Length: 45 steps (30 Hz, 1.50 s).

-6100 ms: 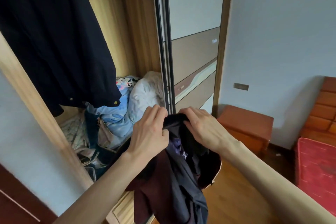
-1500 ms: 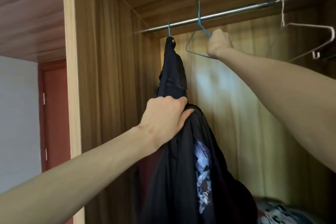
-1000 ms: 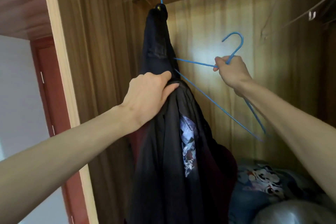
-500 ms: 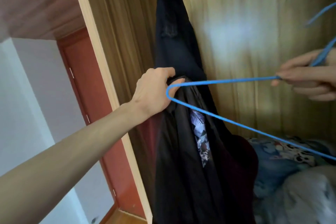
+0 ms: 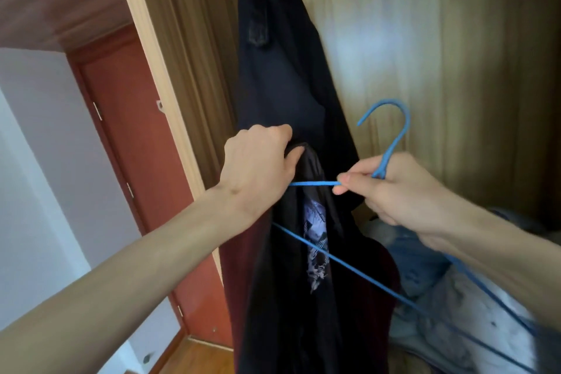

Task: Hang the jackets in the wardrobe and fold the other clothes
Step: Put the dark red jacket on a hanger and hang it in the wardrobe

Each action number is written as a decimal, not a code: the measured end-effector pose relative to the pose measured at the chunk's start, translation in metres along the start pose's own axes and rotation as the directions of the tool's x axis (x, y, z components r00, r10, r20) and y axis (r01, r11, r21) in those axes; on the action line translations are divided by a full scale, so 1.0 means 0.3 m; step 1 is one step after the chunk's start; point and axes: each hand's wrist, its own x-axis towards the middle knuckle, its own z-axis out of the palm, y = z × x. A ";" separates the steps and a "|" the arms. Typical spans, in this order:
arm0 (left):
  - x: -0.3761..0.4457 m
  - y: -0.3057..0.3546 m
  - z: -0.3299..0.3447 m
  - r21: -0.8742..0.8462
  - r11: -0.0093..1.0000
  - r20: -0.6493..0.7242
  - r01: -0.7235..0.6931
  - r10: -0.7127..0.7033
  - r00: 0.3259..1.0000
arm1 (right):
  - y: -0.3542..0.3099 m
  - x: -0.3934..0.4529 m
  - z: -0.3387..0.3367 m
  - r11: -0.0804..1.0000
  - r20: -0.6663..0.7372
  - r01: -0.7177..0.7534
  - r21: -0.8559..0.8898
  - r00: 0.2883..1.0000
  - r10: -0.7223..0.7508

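One dark jacket (image 5: pixel 285 76) is already hanging. Left hand (image 5: pixel 258 167) is gripping a second jacket (image 5: pixel 303 297) by its top, bunched under the fingers. Right hand (image 5: pixel 394 191) is pinching the blue hanger (image 5: pixel 391 143) at its neck, one arm sliding toward the collar (not threaded yet). Clothes pile (image 5: pixel 440 313) below the right-hand fingers is waiting, unfolded.

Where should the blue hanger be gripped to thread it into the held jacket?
At the neck below the hook, from the right, as the right hand does. That leaves the hanger's left arm free, pointing at the jacket collar bunched in the left hand.
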 end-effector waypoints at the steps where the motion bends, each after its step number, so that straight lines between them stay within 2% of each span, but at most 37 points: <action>1: -0.014 0.006 0.005 0.035 0.999 0.004 -0.019 0.019 1.000 | 0.006 -0.009 0.021 1.000 0.002 0.004 0.001 1.000 -0.004; 3: -0.036 0.015 0.017 0.081 0.995 0.040 -0.066 0.063 0.997 | 0.006 -0.019 0.050 1.000 0.054 0.005 -0.016 0.999 -0.004; 5: -0.049 0.005 0.015 0.109 0.988 0.068 -0.105 0.098 0.993 | -0.007 -0.004 0.048 0.990 0.093 0.020 -0.139 0.996 -0.007; 7: -0.065 -0.019 -0.004 0.127 0.986 0.065 -0.111 0.104 0.992 | -0.013 0.019 0.018 0.957 0.074 0.020 -0.289 0.997 0.001; 8: -0.073 -0.026 -0.015 0.121 0.987 0.052 -0.103 0.097 0.994 | -0.005 0.028 0.005 0.958 0.058 -0.001 -0.288 0.998 0.019; 12: -0.097 0.033 -0.043 0.052 0.995 0.020 -0.081 0.080 0.997 | 0.022 0.019 0.035 0.995 0.050 -0.018 -0.093 0.999 0.023; 15: -0.123 0.095 -0.037 0.048 0.991 0.092 -0.123 0.119 0.989 | 0.030 0.003 0.083 0.999 0.012 0.032 -0.028 0.999 -0.032; 18: -0.147 0.109 -0.019 0.055 0.992 0.122 -0.114 0.107 0.987 | 0.066 -0.007 0.094 0.997 -0.029 0.007 0.078 1.000 -0.005; 21: -0.162 0.103 -0.004 -0.055 0.995 0.098 -0.084 0.089 0.991 | 0.101 -0.024 0.108 0.986 -0.079 0.042 0.161 0.996 -0.029; 23: -0.171 0.096 0.004 -0.171 0.978 0.108 -0.117 0.136 0.985 | 0.126 -0.027 0.110 0.977 -0.159 0.082 0.195 0.986 -0.051; 27: -0.185 0.079 0.012 -0.374 0.914 0.248 -0.156 0.261 0.933 | 0.191 -0.032 0.128 0.967 -0.300 0.173 0.187 0.947 -0.112; 31: -0.179 0.061 0.036 -0.316 0.915 0.211 -0.250 0.325 0.922 | 0.243 -0.048 0.173 0.940 -0.319 0.201 0.276 0.942 -0.108; 35: -0.138 0.031 0.056 -0.349 0.900 0.392 -0.261 0.393 0.832 | 0.237 -0.021 0.179 0.939 -0.317 0.212 0.272 0.941 -0.121; 37: -0.130 0.018 0.072 -0.301 0.897 0.431 -0.324 0.431 0.793 | 0.230 -0.008 0.171 0.940 -0.288 0.212 0.266 0.948 -0.133; 40: -0.133 -0.001 0.094 -0.245 0.887 0.390 -0.391 0.459 0.798 | 0.238 0.013 0.147 0.937 -0.165 0.180 0.300 0.977 -0.134; 42: -0.135 -0.017 0.111 -0.253 0.893 0.369 -0.373 0.446 0.816 | 0.237 0.036 0.121 0.919 0.038 0.119 0.377 0.989 -0.143; 45: -0.151 -0.063 0.129 -0.264 0.913 0.362 -0.312 0.393 0.845 | 0.263 0.077 0.046 0.936 0.362 0.073 0.344 0.910 -0.204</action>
